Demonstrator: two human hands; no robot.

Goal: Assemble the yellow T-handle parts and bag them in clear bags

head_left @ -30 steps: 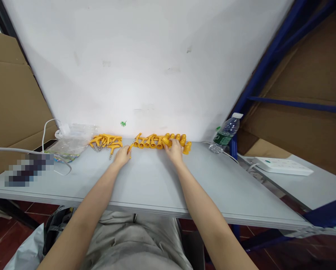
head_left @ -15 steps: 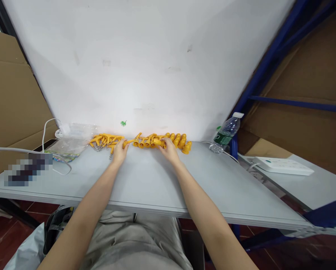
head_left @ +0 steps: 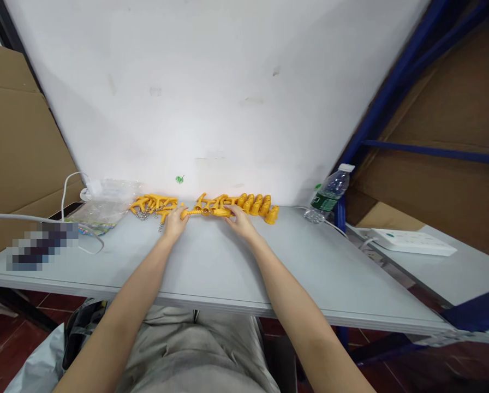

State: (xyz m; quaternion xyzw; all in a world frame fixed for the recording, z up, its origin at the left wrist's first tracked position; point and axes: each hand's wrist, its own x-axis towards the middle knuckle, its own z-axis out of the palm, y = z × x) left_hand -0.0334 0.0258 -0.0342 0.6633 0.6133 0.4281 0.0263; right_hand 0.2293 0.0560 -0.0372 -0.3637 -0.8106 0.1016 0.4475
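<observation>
Evidently, the left hand (head_left: 176,222) is gripping a yellow screw (head_left: 193,212) near its handle end, while the right hand (head_left: 239,222) is pinching a yellow cup (head_left: 220,213). The screw's long axis is running sideways, pointing rightward at the cup, which is lying nearer the right hand; the view is not showing whether these 2 pieces are touching. A heap of yellow handles (head_left: 152,203) is lying beside the left hand, and upright cups (head_left: 271,214) are standing beyond the right. The white wall (head_left: 228,109) is bounding the far side; the grey tabletop (head_left: 220,262) is stretching toward the lap.
</observation>
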